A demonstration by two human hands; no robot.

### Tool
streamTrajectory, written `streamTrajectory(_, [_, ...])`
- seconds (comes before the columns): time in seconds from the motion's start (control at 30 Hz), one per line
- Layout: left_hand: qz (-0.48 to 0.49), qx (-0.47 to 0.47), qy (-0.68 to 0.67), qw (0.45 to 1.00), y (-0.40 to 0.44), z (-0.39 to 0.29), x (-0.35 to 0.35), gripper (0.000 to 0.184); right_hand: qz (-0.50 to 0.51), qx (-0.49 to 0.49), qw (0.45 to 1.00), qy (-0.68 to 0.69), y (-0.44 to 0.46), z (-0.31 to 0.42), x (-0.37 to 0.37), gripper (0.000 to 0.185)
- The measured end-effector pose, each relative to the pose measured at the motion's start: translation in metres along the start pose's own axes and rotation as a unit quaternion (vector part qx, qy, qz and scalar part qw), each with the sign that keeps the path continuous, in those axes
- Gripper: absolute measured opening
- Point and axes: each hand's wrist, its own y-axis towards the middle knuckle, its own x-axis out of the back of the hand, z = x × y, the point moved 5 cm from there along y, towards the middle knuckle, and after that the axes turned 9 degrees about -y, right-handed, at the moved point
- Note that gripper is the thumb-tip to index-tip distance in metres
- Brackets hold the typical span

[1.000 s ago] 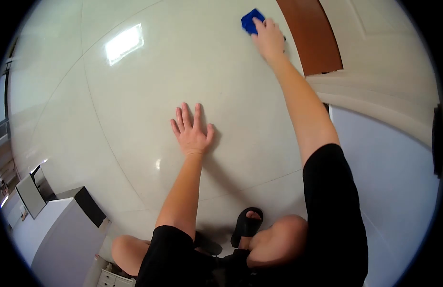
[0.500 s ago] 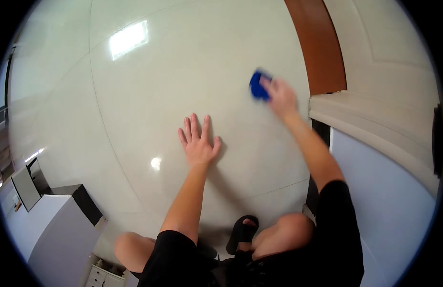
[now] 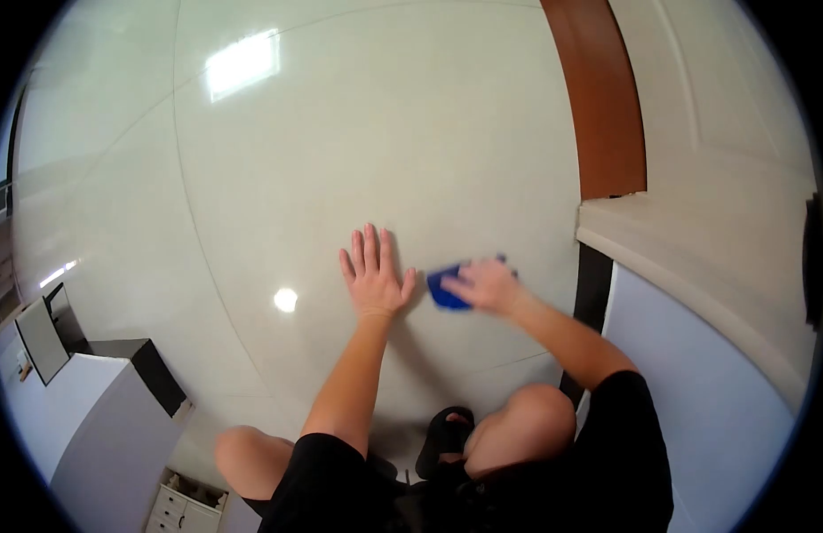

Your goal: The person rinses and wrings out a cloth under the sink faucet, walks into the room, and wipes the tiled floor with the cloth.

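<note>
My left hand (image 3: 376, 282) lies palm down on the glossy pale tiled floor (image 3: 322, 160), its fingers spread, holding nothing. To its right, my right hand (image 3: 491, 286) presses a crumpled blue cloth (image 3: 442, 291) against the floor, with the fingers over it. Motion smears both the cloth and that hand. A short gap separates the cloth from my left thumb. Part of the cloth is hidden under the palm.
A brown threshold strip (image 3: 600, 107) and a pale door frame base (image 3: 687, 240) run along the right. A white wall end with dark skirting (image 3: 161, 377) stands at lower left. My black slipper (image 3: 442, 440) and bent knees are near the bottom.
My right hand has swept the blue cloth toward me and slightly left, close to my left hand. My left hand stays planted on the floor; the view has shifted slightly.
</note>
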Motion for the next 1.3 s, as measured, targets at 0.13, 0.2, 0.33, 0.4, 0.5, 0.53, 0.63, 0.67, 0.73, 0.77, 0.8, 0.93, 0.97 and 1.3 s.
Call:
streamTrajectory(0.13, [0.011, 0.000, 0.016, 1.000, 0.001, -0.001, -0.001, 0.085, -0.032, -0.307, 0.944, -0.114, 0.102, -0.190, 0.023, 0.052])
streamTrajectory(0.2, [0.009, -0.001, 0.015, 1.000, 0.001, -0.001, -0.001, 0.086, -0.145, -0.412, 0.891, -0.124, 0.153, -0.251, 0.047, 0.048])
streamTrajectory(0.33, [-0.008, -0.005, 0.000, 1.000, 0.012, -0.001, -0.002, 0.086, 0.004, -0.274, 0.948, -0.160, 0.144, -0.154, -0.003, 0.024])
streamTrajectory(0.4, [-0.004, 0.002, -0.008, 1.000, 0.001, -0.002, 0.000, 0.086, 0.066, -0.167, 0.984, -0.013, 0.082, -0.052, -0.008, 0.028])
streamTrajectory(0.5, [0.003, 0.004, -0.014, 1.000, 0.001, 0.000, 0.001, 0.086, 0.098, -0.051, 0.992, 0.066, 0.026, -0.032, 0.004, 0.024])
streamTrajectory(0.53, [0.011, 0.009, -0.009, 1.000, 0.001, 0.002, 0.000, 0.086, 0.057, -0.049, 0.996, 0.038, 0.035, -0.062, 0.001, 0.022])
streamTrajectory(0.63, [0.017, 0.017, -0.002, 1.000, 0.001, 0.000, 0.001, 0.086, -0.039, -0.361, 0.924, -0.121, 0.107, -0.222, 0.027, 0.029])
streamTrajectory(0.67, [0.013, 0.018, -0.005, 1.000, 0.001, 0.002, 0.000, 0.086, -0.060, -0.467, 0.872, -0.135, 0.138, -0.269, 0.047, 0.037])
streamTrajectory(0.73, [0.010, 0.019, -0.015, 1.000, -0.001, 0.001, -0.001, 0.087, -0.147, -0.506, 0.835, -0.157, 0.185, -0.303, 0.047, 0.038])
streamTrajectory(0.77, [0.010, 0.015, -0.020, 1.000, 0.000, 0.002, 0.001, 0.087, -0.111, -0.461, 0.868, -0.147, 0.204, -0.279, 0.037, 0.035])
streamTrajectory(0.8, [0.010, 0.016, -0.018, 1.000, -0.001, 0.005, 0.003, 0.087, -0.071, -0.412, 0.898, -0.136, 0.220, -0.241, 0.028, 0.032])
streamTrajectory(0.93, [-0.002, 0.014, -0.026, 1.000, 0.005, 0.001, -0.001, 0.087, -0.071, -0.138, 0.988, 0.005, 0.166, -0.084, 0.007, 0.056])
streamTrajectory(0.97, [0.009, 0.017, -0.026, 0.999, 0.002, 0.001, 0.000, 0.086, -0.060, -0.128, 0.990, -0.005, 0.144, -0.098, 0.010, 0.059])
streamTrajectory(1.3, [0.003, 0.023, -0.032, 0.999, 0.003, -0.001, 0.007, 0.085, -0.181, -0.433, 0.883, -0.029, 0.230, -0.253, 0.027, 0.031])
